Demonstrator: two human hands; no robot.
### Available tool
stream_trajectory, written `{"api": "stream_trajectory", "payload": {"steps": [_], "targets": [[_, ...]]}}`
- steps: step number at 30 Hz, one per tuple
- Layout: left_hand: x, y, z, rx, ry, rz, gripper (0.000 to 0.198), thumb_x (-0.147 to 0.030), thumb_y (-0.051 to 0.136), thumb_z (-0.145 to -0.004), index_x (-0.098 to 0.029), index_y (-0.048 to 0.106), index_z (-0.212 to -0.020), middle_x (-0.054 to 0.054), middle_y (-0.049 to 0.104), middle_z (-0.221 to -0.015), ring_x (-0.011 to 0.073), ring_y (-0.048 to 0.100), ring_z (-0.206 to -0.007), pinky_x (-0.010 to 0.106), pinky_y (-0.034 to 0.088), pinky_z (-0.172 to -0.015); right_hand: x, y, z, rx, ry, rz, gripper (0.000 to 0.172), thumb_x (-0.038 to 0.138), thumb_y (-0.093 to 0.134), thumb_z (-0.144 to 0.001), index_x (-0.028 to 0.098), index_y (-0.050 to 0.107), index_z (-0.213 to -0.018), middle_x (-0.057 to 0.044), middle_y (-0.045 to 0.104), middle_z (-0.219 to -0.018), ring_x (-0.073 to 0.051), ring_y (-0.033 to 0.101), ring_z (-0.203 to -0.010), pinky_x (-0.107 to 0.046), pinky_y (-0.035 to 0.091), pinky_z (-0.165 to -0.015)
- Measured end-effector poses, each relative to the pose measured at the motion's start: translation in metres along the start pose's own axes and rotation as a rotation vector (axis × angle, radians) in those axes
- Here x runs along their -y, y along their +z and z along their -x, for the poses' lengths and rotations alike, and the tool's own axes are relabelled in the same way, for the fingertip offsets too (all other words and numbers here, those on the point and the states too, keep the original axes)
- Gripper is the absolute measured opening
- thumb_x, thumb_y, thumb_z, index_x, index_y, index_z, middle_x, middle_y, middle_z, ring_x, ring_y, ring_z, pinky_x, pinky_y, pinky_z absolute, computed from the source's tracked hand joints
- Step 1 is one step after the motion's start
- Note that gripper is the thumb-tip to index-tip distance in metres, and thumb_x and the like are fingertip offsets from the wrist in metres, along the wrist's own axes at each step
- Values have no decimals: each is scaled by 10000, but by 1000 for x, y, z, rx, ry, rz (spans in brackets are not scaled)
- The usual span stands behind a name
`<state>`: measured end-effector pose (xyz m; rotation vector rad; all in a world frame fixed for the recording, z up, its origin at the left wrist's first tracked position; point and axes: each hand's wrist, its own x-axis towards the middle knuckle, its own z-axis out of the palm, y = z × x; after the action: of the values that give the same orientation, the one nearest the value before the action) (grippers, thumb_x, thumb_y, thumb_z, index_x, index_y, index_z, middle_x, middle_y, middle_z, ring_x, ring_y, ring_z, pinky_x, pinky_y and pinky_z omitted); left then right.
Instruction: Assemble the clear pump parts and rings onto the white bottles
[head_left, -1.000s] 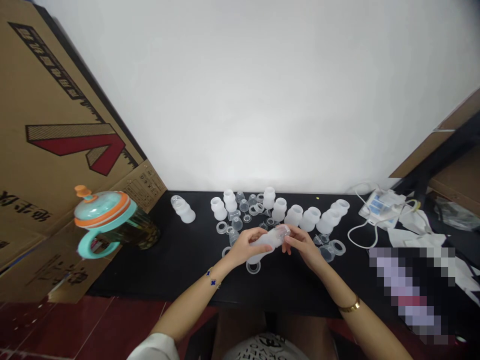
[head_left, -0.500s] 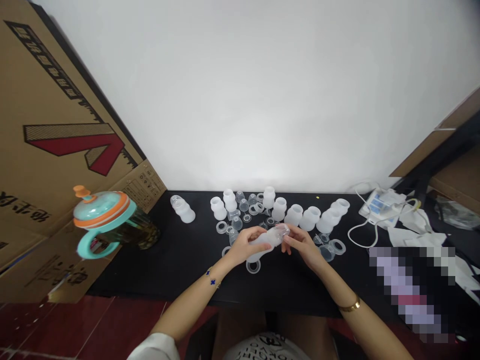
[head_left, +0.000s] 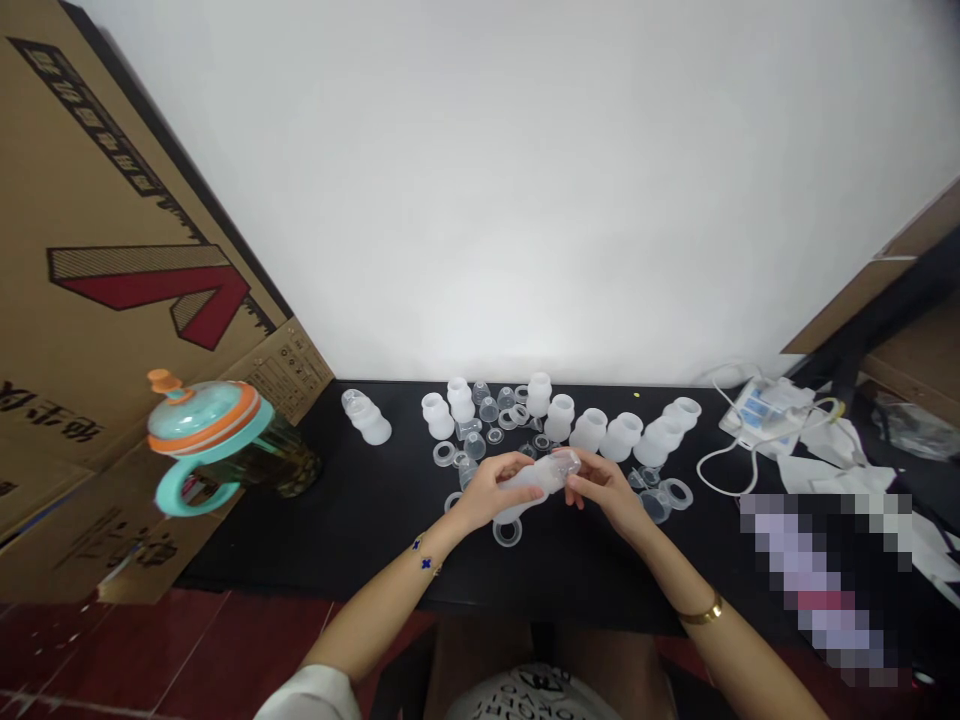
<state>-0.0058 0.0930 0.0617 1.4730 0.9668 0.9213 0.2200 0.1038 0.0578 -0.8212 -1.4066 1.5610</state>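
Note:
A frosted white bottle (head_left: 534,483) with a clear cap lies tilted between my hands, its capped end toward the right. My left hand (head_left: 489,490) is wrapped round the bottle's body. The fingers of my right hand (head_left: 602,488) are closed on the clear cap end. Beneath the bottle, a clear ring (head_left: 508,532) lies on the black table (head_left: 375,530). Several open white bottles stand behind my hands, among them one bottle (head_left: 589,430). Clear domed caps (head_left: 473,446) and rings (head_left: 444,454) are scattered about them.
A capped bottle (head_left: 370,420) stands apart at the left. Farther left are a teal-lidded jug (head_left: 217,435) and a large cardboard box (head_left: 112,300). At the right lie a white power strip (head_left: 761,415) with cables, papers (head_left: 832,475) and a pixelated patch. A white wall rises behind.

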Motion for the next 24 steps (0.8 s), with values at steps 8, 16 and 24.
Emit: {"api": "stream_trajectory", "payload": {"steps": [8,16,24], "targets": [[1,0,-1,-8,10,-11,401,-432,802,-731,-152,687,-994,30,689,-849,172,613,-757,254,442,-684,-1,-1,-1,5,4,30,481,396,760,-807,169,679,-1223,0,617,-689,-128,563,-573,-225,436,-479],[-2,1,0,-23,13,-33,398,-436,799,-732,-155,696,-994,33,706,-849,182,632,-766,261,457,-684,-4,-3,0,8,2,76,487,393,747,-828,181,670,-1259,-9,629,-720,-139,562,-586,-242,442,-487],[-3,0,0,-30,9,-54,405,-428,806,-725,-152,693,-1000,35,713,-858,187,646,-768,265,465,-683,-8,-7,0,19,0,114,496,382,745,-836,190,660,-1285,-6,641,-720,-135,560,-587,-238,433,-500]]}}
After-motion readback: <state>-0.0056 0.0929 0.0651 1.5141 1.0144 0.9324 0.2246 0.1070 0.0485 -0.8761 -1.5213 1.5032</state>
